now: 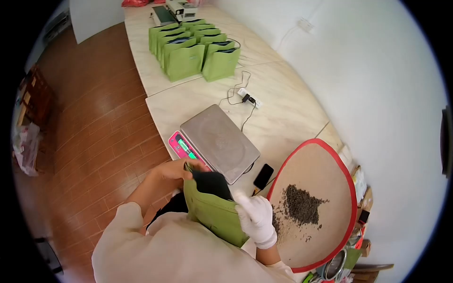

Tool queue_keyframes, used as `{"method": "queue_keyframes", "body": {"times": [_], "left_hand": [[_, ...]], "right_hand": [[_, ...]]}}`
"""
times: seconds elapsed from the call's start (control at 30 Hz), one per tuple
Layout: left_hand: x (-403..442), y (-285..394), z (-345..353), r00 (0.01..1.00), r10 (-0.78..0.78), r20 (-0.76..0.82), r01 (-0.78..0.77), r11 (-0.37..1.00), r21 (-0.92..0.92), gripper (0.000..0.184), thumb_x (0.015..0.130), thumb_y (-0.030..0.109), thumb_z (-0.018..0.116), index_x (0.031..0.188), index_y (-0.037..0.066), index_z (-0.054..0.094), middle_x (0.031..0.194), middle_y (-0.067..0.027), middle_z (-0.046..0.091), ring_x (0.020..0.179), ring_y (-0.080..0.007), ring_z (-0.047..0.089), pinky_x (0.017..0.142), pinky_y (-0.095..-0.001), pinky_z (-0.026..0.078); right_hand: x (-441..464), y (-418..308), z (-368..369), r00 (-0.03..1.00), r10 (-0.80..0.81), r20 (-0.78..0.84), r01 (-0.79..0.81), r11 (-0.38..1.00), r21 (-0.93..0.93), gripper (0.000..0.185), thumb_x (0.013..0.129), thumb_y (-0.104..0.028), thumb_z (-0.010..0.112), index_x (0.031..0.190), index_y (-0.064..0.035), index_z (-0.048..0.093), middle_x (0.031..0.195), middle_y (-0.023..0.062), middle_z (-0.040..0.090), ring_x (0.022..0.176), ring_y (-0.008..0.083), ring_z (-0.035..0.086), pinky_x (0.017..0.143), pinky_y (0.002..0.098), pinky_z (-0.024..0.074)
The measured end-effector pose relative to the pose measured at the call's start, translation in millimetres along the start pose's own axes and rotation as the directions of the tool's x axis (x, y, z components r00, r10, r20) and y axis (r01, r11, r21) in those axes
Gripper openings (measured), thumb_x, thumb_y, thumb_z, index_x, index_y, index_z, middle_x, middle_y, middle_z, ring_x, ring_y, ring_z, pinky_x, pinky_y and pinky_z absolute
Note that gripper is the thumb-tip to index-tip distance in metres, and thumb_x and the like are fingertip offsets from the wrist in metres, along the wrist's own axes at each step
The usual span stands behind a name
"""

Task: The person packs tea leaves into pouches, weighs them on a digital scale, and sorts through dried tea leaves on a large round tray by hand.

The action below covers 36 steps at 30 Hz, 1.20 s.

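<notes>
A green bag (pixel 212 217) with a dark inner lining is held close against my body, its mouth gaping upward. My left hand (pixel 181 169), bare, grips the bag's left upper edge. On the opposite edge, my right hand (pixel 257 219) in a white glove pinches the rim. Just beyond the bag lies a digital scale (pixel 219 141) with a metal platform and a lit display in a pink panel. To the right, a large round tray (pixel 316 160) with a red rim carries a heap of dark, loose, leaf-like bits (pixel 302 205).
Several filled green bags (pixel 186 61) stand in rows at the table's far end, before a machine (pixel 181 9). A power strip (pixel 249 97) with cords lies mid-table. A phone (pixel 264 176) rests between scale and tray. A metal strainer (pixel 335 265) sits at lower right.
</notes>
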State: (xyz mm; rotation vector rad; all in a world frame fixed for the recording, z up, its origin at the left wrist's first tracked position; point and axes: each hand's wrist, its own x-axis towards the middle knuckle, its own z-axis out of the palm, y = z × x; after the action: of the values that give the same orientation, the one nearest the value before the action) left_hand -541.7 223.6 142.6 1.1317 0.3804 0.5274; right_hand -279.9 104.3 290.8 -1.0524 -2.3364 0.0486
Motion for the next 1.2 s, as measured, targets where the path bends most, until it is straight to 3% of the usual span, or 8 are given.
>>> {"method": "queue_keyframes", "body": {"times": [0.27,0.5,0.57,0.63,0.77,0.87,1.1,1.2], "left_hand": [[0,24,-51,0.766,0.393,-0.508,-0.357,0.918,0.172,0.016,0.085,0.02,0.071,0.085,0.006,0.062,0.075,0.0042,0.058,0.068,-0.0061,0.053,0.064,-0.0233,0.044],[7,132,-199,0.566,0.636,-0.524,-0.263,0.742,0.616,0.014,0.09,0.017,0.064,0.09,0.004,0.061,0.083,0.0019,0.06,0.08,-0.006,0.055,0.07,-0.022,0.044],[5,150,-250,0.157,0.857,-0.491,-0.164,0.513,0.843,0.015,0.092,0.017,0.061,0.101,0.005,0.061,0.095,-0.0004,0.061,0.091,-0.008,0.055,0.075,-0.0231,0.045],[-21,158,-285,0.078,0.651,-0.755,-0.226,0.749,0.623,0.019,0.095,0.017,0.057,0.111,0.007,0.058,0.102,-0.0032,0.06,0.096,-0.0112,0.055,0.08,-0.0248,0.045],[-102,102,-341,0.227,0.553,-0.802,-0.17,0.833,0.526,0.02,0.098,0.015,0.05,0.112,0.002,0.057,0.097,-0.0045,0.057,0.087,-0.0123,0.053,0.08,-0.026,0.045],[-158,24,-338,0.258,0.378,-0.889,0.049,0.914,0.403,0.018,0.099,0.014,0.049,0.107,0.001,0.057,0.083,-0.0019,0.054,0.077,-0.011,0.052,0.074,-0.0258,0.044],[-215,-124,-292,0.189,-0.043,-0.981,0.131,0.991,-0.018,0.018,0.098,0.016,0.05,0.106,0.003,0.059,0.091,-0.0042,0.062,0.08,-0.0121,0.057,0.074,-0.0251,0.047],[-194,-113,-284,0.271,-0.042,-0.962,0.101,0.995,-0.015,0.019,0.098,0.017,0.05,0.107,0.003,0.059,0.094,-0.0057,0.063,0.085,-0.0132,0.059,0.076,-0.0255,0.048]], "right_hand": [[50,2,22,0.872,0.481,0.088,-0.486,0.834,0.262,0.07,0.081,-0.005,0.066,0.142,0.002,0.033,0.071,0.0155,0.056,0.057,0.0292,0.054,0.054,0.0335,0.0436],[202,45,138,0.818,0.371,0.439,-0.526,0.793,0.308,0.039,0.085,-0.008,0.057,0.124,-0.0047,0.058,0.083,0.0244,0.061,0.072,0.0414,0.058,0.067,0.0417,0.048],[251,57,174,0.89,0.418,0.183,-0.456,0.788,0.415,0.023,0.088,-0.011,0.054,0.104,0.0037,0.062,0.072,0.0191,0.06,0.056,0.0274,0.052,0.056,0.0339,0.0438],[272,130,236,0.971,0.228,0.073,-0.238,0.951,0.196,0.025,0.087,-0.011,0.052,0.103,0.0045,0.063,0.066,0.0174,0.058,0.052,0.027,0.05,0.054,0.0355,0.0425],[359,146,282,0.651,0.704,0.284,-0.759,0.601,0.252,0.022,0.086,-0.015,0.048,0.082,0.0017,0.062,0.077,0.0232,0.062,0.065,0.0334,0.062,0.062,0.0411,0.0482],[376,217,345,0.818,0.551,0.165,-0.516,0.829,-0.215,0.021,0.085,-0.016,0.052,0.086,0.0007,0.066,0.077,0.0193,0.065,0.063,0.03,0.063,0.06,0.0394,0.0501],[467,246,415,0.372,0.887,0.272,-0.889,0.258,0.378,0.046,0.09,-0.021,0.053,0.131,-0.0019,0.045,0.092,0.0225,0.066,0.079,0.0334,0.066,0.07,0.0413,0.0512],[463,266,477,0.541,0.829,0.142,-0.83,0.499,0.25,0.06,0.091,-0.026,0.053,0.141,-0.0031,0.027,0.097,0.0247,0.066,0.087,0.0368,0.065,0.077,0.0423,0.0502]]}}
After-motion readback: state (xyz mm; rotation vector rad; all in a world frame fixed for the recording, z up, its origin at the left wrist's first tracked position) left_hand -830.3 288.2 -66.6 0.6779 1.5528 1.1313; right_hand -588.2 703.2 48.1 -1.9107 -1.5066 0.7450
